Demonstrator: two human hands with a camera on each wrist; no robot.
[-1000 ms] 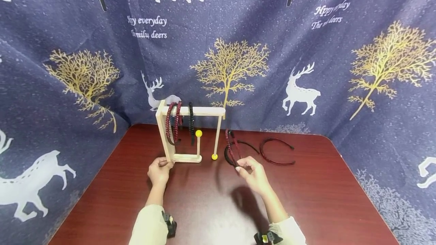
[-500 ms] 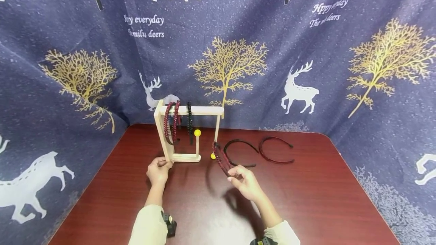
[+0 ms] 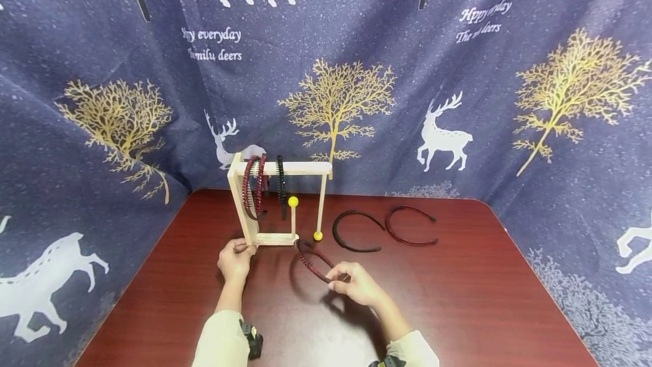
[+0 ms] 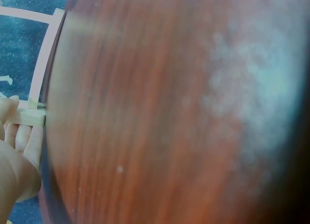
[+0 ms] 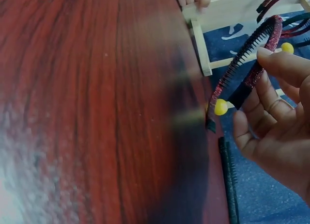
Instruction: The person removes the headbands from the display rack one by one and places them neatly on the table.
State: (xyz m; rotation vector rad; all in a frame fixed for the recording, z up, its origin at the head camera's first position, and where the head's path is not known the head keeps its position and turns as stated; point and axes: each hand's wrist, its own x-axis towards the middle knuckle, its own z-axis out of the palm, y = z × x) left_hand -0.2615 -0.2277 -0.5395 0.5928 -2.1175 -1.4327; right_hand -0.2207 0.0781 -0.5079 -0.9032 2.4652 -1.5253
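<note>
A pale wooden rack (image 3: 241, 203) stands on the table, several dark red and black headbands (image 3: 281, 186) hanging from its top bar. My left hand (image 3: 235, 259) grips the foot of its upright; the left wrist view shows the fingers (image 4: 23, 136) under the wooden base (image 4: 30, 116). My right hand (image 3: 355, 283) pinches a dark red headband (image 3: 312, 265) near one end, its curve pointing toward the rack's lower bar. In the right wrist view, thumb and fingers of the right hand (image 5: 278, 107) hold that toothed, glittery band (image 5: 273, 37).
Right of the rack, a black headband (image 3: 356, 249) and a dark red headband (image 3: 407, 240) lie on the brown table (image 3: 458, 299). Yellow balls (image 3: 292, 201) tip the rack's two thin rods. A blue curtain (image 3: 387, 33) with deer and trees hangs behind.
My right hand has moved left and toward the table's front with the dark red headband, which now leans lower. My left hand has stayed at the rack's foot.
</note>
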